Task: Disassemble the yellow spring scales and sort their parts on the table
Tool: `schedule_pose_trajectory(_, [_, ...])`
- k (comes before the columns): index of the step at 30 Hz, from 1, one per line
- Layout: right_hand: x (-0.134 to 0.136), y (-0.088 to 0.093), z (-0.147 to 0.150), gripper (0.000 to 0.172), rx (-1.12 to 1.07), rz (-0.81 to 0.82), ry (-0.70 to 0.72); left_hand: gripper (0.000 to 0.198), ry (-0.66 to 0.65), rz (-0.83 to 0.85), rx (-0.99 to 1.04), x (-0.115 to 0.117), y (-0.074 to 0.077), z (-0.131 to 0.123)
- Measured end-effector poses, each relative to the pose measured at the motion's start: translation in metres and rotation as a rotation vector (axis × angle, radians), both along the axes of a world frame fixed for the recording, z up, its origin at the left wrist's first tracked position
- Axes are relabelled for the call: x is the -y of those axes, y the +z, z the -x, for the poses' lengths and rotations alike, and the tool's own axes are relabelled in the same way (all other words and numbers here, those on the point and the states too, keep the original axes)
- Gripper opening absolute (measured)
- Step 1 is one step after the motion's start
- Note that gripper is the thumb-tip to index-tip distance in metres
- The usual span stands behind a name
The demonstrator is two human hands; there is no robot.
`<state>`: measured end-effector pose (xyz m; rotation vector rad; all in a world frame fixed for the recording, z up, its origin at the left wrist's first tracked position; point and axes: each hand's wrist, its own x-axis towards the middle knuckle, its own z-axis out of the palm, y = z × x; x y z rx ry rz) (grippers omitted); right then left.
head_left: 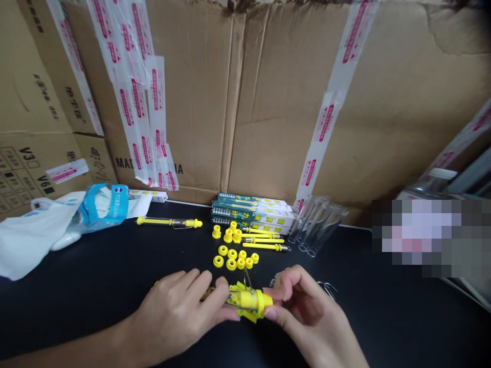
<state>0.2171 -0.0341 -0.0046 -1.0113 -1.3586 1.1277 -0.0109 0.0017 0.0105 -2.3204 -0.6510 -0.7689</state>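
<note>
Cardboard wall (276,122) takes up the whole back, patched with white-and-red tape (325,122); probably a screen closing off the work area. Black tabletop (153,260) in front, dark and matte-looking, so the yellow parts stand out. Far right is pixelated, can't tell contents. White bag (23,245) at left edge, blue-labelled packet (107,207) beside it, both likely pushed aside to keep the middle usable. Left hand (180,301) closed around the body of a yellow-ended clear tube (249,300), seemingly to steady it; tube lies roughly sideways, low centre, between the two hands. Right hand (307,312) has thumb and index pinched at the tube's yellow end, other fingers curled; looks like a hold for fine control of that end. Printed boxes (249,217) stacked against the cardboard, apparently parked there. Clear tubes (318,225) lean in a bunch just right of them, kept together by type, I'd judge. One yellow gauge (161,221) lies alone, back left. Yellow rods (264,246) lie side by side before the boxes, flanged caps (228,235) near their left ends, yellow rings (218,266) in front; sorted for easy reach, presumably. Loose yellow pieces (251,318) under the held tube, partly hidden. Thin wire loops (327,289) behind the right hand.
</note>
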Motion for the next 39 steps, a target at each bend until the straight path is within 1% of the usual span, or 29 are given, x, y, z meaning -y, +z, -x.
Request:
schedule_pose_trajectory(2, [0.002,-0.002,0.001,0.028,0.045,-0.095,-0.009,0.039,-0.002,0.005,-0.013,0.001,0.001,0.000])
schedule_pose_trajectory(5, [0.003,-0.005,0.004,0.033,0.133,-0.341,-0.028,0.043,-0.002,0.039,-0.035,0.003,0.001,0.000])
schedule_pose_trajectory(7, [0.001,-0.006,0.006,0.033,0.187,-0.473,-0.022,0.044,-0.006,0.059,-0.031,0.003,0.000,0.000])
schedule_pose_trajectory(11, [0.001,-0.007,0.004,0.033,0.297,-0.616,0.014,0.043,-0.011,0.085,-0.019,0.003,-0.003,0.001])
schedule_pose_trajectory(16, [0.003,-0.012,-0.005,0.030,0.399,-0.717,0.107,0.045,-0.051,0.208,-0.018,0.000,-0.005,0.003])
schedule_pose_trajectory(19, [0.001,-0.010,-0.007,0.028,0.369,-0.716,0.127,0.045,-0.043,0.221,0.023,-0.003,-0.007,0.002])
schedule_pose_trajectory(21, [-0.002,-0.006,-0.006,0.026,0.327,-0.639,0.084,0.043,-0.030,0.200,0.052,-0.005,-0.007,0.001])
schedule_pose_trajectory(24, [-0.004,0.001,-0.003,0.019,0.257,-0.389,0.033,0.041,0.002,0.140,0.058,-0.005,-0.007,0.000])
schedule_pose_trajectory(27, [-0.007,0.002,0.000,0.021,0.073,-0.134,0.030,0.040,0.022,0.083,0.023,-0.004,-0.005,0.000])
schedule_pose_trajectory(29, [-0.008,0.000,0.000,0.022,-0.024,-0.021,0.049,0.040,0.025,0.061,0.009,-0.004,-0.004,-0.001])
schedule_pose_trajectory(31, [-0.007,-0.004,0.000,0.022,-0.037,0.036,0.061,0.040,0.022,0.052,0.012,-0.003,-0.003,-0.001])
schedule_pose_trajectory(33, [-0.006,-0.006,0.000,0.021,0.006,0.026,0.046,0.040,0.012,0.058,0.017,-0.003,-0.003,-0.001])
schedule_pose_trajectory(35, [-0.003,-0.006,0.000,0.019,0.089,-0.050,0.012,0.042,0.001,0.072,0.018,-0.003,-0.004,-0.001])
schedule_pose_trajectory(37, [0.000,-0.005,-0.001,0.019,0.201,-0.204,-0.009,0.043,-0.010,0.093,0.013,-0.003,-0.006,0.000])
schedule_pose_trajectory(39, [0.001,-0.004,-0.001,0.021,0.297,-0.420,0.011,0.043,-0.018,0.120,0.013,-0.003,-0.008,0.001])
